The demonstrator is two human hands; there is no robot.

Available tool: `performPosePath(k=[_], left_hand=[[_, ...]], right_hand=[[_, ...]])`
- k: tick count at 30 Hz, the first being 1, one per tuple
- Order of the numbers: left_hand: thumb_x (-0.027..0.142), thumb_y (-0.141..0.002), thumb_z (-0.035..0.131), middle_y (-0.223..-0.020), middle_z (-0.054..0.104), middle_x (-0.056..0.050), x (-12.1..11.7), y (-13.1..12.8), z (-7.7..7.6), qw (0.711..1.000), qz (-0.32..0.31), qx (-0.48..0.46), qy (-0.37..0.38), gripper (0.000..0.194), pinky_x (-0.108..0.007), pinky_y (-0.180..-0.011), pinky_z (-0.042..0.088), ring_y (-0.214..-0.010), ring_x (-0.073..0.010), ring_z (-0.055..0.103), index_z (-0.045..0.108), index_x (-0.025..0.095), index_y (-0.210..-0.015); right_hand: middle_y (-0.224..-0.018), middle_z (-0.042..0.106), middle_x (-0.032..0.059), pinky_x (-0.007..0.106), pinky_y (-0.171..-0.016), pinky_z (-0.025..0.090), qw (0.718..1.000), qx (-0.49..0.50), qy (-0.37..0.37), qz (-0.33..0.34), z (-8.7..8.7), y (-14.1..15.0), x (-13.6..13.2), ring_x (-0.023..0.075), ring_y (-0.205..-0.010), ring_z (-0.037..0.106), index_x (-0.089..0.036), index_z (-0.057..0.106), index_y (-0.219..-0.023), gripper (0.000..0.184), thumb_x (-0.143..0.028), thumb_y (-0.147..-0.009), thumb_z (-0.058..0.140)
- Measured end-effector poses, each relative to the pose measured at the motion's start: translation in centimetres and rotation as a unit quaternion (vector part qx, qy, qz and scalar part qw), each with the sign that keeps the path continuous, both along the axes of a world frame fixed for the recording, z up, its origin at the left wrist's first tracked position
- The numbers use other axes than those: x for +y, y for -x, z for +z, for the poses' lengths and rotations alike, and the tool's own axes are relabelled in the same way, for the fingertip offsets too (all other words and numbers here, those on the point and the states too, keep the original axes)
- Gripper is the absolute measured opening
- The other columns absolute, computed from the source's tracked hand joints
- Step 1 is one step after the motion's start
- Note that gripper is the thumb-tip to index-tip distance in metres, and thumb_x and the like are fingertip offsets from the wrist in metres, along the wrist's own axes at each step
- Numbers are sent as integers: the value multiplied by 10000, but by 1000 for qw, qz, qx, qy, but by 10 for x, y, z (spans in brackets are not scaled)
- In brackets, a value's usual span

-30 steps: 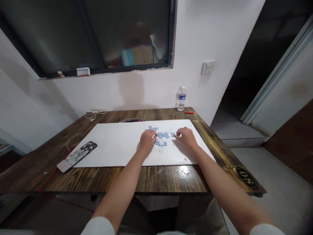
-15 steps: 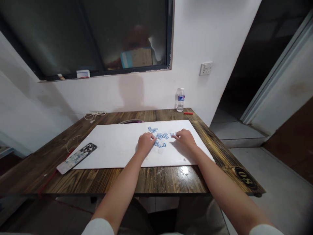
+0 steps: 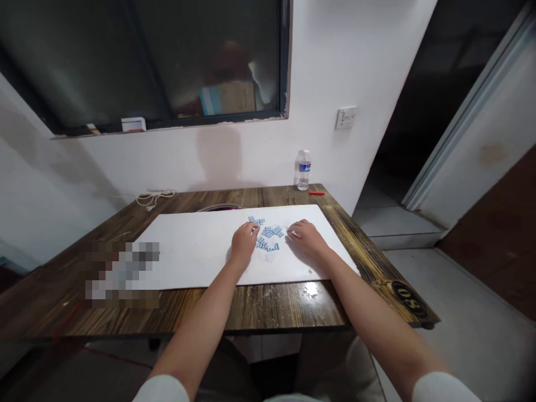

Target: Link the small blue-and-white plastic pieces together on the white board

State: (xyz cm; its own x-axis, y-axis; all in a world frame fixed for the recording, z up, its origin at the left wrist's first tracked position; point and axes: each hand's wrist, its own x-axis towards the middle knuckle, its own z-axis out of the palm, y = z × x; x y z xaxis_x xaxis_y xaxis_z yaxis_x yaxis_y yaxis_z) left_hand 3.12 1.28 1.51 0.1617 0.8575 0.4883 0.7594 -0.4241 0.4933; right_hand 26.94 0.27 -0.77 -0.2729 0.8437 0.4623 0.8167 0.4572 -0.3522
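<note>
Small blue-and-white pieces lie in a curved row on a white board; their exact kind is too small to tell. My left hand is beside the left side of the row, fingers curled in and thumb near the fingertips. Whether anything is between them I cannot make out. To the right of the row, my right hand has its fingers closed together low over the board, with a bit of blue showing at the fingertips. A small pale scrap lies just below the row.
The board rests on a dark wooden table. Along its back are a water bottle, a red pen-like stick, a white cable and a round purple-edged object partly behind the board. A pixelated patch covers the left front.
The view has turned slightly, moving the scene left. My left fingertips have drawn up and away from the lower pieces. My right fingers now cover the blue pieces that showed beside them.
</note>
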Motion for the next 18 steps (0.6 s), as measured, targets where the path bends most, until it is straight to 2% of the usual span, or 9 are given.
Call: performPosePath(k=[4, 8, 10, 13, 16, 18], left_hand=[[235, -883, 571, -885, 705, -37, -7, -6, 5, 999, -32, -17, -8, 120, -301, -765, 455, -845, -193, 630, 656, 203, -803], [280, -880, 584, -770, 684, -14, -25, -11, 22, 989, -121, -86, -15, 150, -277, -693, 466, -714, -150, 602, 659, 199, -778], [319, -883, 598, -724, 665, -9, -46, -12, 37, 975, -178, -129, -42, 174, -280, -668, 470, -683, -145, 588, 657, 201, -769], [346, -895, 598, -699, 646, -17, -92, -9, 64, 948, -232, -208, -72, 211, -310, -650, 492, -666, -156, 591, 629, 211, -736], [365, -911, 568, -685, 631, -40, -141, -2, 89, 899, -306, -290, -120, 180, -349, -609, 514, -651, -184, 601, 646, 230, -822], [379, -885, 587, -691, 626, -51, -167, 6, 102, 873, -345, -309, -156, 143, -374, -582, 527, -653, -209, 609, 662, 259, -863]], right_hand=[[-1180, 711, 51, 355, -986, 404, 995, -28, -3, 91, 1, 5, 0, 220, -1125, 574, -239, 726, -1077, 233, -291, -937, 547], [-1299, 659, 54, 422, -1039, 382, 993, -68, 12, 93, -5, 4, 5, 261, -1254, 525, -263, 679, -1206, 296, -318, -940, 561], [-1292, 663, 52, 436, -1036, 383, 993, -78, 17, 88, -8, 4, 6, 265, -1264, 523, -275, 681, -1203, 291, -324, -947, 551], [-1269, 676, 59, 442, -1024, 388, 993, -85, 22, 76, -9, 3, 7, 264, -1258, 529, -283, 698, -1173, 275, -322, -963, 524], [-1258, 681, 59, 438, -1034, 379, 993, -86, 22, 78, -8, 3, 7, 254, -1251, 532, -284, 704, -1157, 275, -331, -978, 501], [-1253, 684, 53, 423, -1044, 371, 993, -83, 24, 83, -9, 2, 8, 237, -1237, 540, -284, 709, -1143, 272, -337, -982, 496]])
